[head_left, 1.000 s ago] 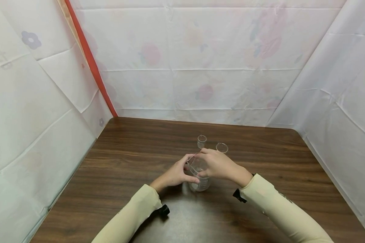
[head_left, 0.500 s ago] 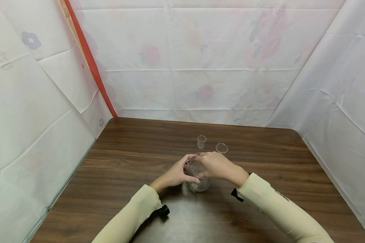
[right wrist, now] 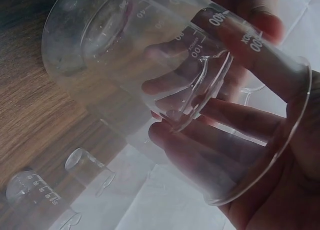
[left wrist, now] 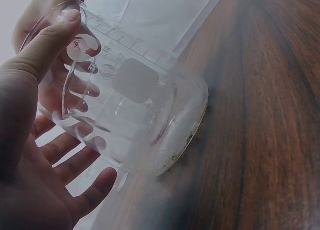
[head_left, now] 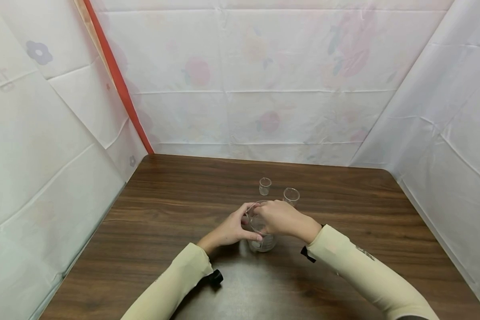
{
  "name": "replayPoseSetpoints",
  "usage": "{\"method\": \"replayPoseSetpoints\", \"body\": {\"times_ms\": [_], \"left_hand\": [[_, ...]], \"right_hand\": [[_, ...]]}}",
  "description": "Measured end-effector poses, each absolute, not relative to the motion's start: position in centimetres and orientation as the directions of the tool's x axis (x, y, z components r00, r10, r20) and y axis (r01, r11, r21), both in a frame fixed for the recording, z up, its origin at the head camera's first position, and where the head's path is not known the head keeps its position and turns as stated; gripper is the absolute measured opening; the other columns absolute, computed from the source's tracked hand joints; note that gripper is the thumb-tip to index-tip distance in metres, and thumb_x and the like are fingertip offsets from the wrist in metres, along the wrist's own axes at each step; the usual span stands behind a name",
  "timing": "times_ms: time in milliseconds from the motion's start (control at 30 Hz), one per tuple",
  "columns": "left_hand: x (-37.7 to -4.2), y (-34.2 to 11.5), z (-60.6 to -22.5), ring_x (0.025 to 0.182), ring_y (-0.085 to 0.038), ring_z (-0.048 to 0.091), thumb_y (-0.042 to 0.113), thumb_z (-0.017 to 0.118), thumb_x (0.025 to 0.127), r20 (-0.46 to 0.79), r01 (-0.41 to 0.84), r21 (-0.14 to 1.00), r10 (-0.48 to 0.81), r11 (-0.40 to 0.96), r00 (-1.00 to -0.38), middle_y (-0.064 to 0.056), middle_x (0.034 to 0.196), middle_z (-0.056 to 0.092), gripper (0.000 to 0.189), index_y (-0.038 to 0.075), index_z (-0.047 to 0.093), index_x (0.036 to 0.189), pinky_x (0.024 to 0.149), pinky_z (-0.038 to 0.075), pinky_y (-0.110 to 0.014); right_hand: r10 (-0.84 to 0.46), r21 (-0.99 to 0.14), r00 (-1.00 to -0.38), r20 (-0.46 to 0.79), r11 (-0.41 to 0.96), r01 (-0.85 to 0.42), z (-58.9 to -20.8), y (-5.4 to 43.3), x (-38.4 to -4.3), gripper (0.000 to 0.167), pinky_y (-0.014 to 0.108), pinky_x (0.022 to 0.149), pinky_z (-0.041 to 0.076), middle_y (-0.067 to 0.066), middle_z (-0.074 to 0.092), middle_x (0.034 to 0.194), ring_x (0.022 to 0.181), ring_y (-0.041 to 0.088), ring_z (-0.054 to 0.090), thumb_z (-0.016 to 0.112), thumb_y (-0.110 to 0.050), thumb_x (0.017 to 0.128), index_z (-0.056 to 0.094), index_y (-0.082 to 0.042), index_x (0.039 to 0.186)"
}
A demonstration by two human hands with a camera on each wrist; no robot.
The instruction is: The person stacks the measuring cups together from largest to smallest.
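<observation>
A large clear glass beaker (head_left: 266,244) with printed white graduations stands on the wooden table in front of the person. My left hand (head_left: 230,229) holds it from the left, thumb on the near side and fingers behind. A smaller graduated beaker (right wrist: 135,55) is nested inside it, showing through the glass in the right wrist view. From above, my right hand (head_left: 284,218) reaches in over the large beaker's rim. Its fingers (right wrist: 190,150) are inside and pinch the smaller beaker's lip. In the left wrist view the large beaker's base (left wrist: 185,130) is close to the wood.
Behind the large beaker stand two other small glass beakers, a tiny one (head_left: 265,189) and a wider one (head_left: 291,195) near the right hand's knuckles. The dark wooden table (head_left: 176,195) is bordered by white printed sheets (head_left: 240,120) at back and sides.
My right hand has moved slightly left and lower, its fingers now further down inside the large beaker. The left hand and large beaker have stayed in place.
</observation>
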State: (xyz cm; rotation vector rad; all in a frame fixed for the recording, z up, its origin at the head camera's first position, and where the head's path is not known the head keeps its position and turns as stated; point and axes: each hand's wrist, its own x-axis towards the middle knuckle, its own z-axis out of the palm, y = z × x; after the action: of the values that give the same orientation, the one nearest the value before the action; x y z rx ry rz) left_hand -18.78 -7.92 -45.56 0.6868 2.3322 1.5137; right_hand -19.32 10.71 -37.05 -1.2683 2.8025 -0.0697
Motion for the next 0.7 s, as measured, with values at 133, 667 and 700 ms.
{"method": "replayPoseSetpoints", "body": {"times_ms": [133, 667, 700], "left_hand": [[-18.76, -7.87, -45.53, 0.118, -0.028, 0.057, 0.048, 0.081, 0.075, 0.024, 0.241, 0.908, 0.530, 0.343, -0.847, -0.006, 0.150, 0.042, 0.093, 0.018, 0.032, 0.149, 0.102, 0.047, -0.045], [-18.81, -7.86, -45.53, 0.117, -0.028, 0.058, 0.045, 0.082, 0.076, 0.025, 0.240, 0.907, 0.526, 0.345, -0.850, -0.006, 0.148, 0.044, 0.092, 0.017, 0.033, 0.149, 0.102, 0.047, -0.045], [-18.82, -7.86, -45.52, 0.118, -0.028, 0.057, 0.045, 0.081, 0.076, 0.023, 0.239, 0.908, 0.526, 0.345, -0.850, -0.006, 0.149, 0.044, 0.092, 0.018, 0.033, 0.149, 0.102, 0.047, -0.044]], "right_hand": [[-0.750, -0.055, -0.659, -0.062, 0.662, -0.748, -37.05, 10.55, -19.38, 0.048, 0.039, 0.077, 0.056, 0.001, 0.072, 0.109, 0.093, 0.021, 0.069, 0.086, -0.038, 0.069, 0.071, -0.014, 0.109], [-0.740, -0.058, -0.668, -0.078, 0.672, -0.738, -36.94, 10.22, -19.37, 0.046, 0.037, 0.077, 0.057, 0.002, 0.072, 0.107, 0.091, 0.020, 0.070, 0.087, -0.034, 0.068, 0.071, -0.011, 0.105], [-0.737, -0.065, -0.671, -0.081, 0.675, -0.735, -36.93, 10.21, -19.37, 0.046, 0.037, 0.077, 0.057, 0.002, 0.072, 0.106, 0.091, 0.021, 0.070, 0.088, -0.034, 0.068, 0.071, -0.011, 0.105]]}}
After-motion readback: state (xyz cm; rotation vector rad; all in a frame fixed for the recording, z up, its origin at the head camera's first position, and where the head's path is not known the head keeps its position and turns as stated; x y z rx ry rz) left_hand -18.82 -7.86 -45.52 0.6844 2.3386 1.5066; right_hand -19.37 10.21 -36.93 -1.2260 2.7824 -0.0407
